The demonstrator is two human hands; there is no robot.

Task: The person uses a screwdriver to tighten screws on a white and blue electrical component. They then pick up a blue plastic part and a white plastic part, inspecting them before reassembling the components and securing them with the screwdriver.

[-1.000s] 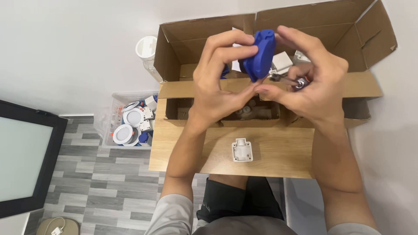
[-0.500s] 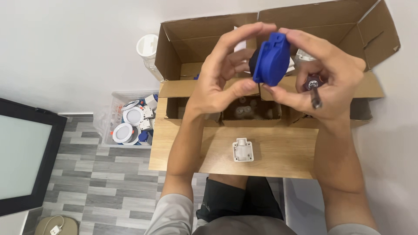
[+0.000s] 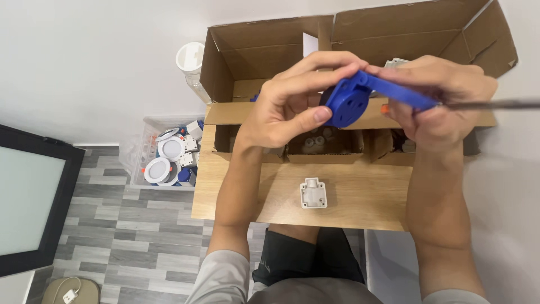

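Blue plastic part [image 3: 360, 97] clamped between left hand [image 3: 287, 104] and right hand [image 3: 444, 104] — both grips closed on it, above surface [image 3: 360, 202].

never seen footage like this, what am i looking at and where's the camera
The camera sits on a person's head and looks down at their own two bare hands; there is no machine. The left hand and right hand together hold a blue plastic part above a wooden table. The right hand also grips a thin dark tool. On the table lie a small white plastic part and an open cardboard box. A clear bin of round white fittings stands on the floor.
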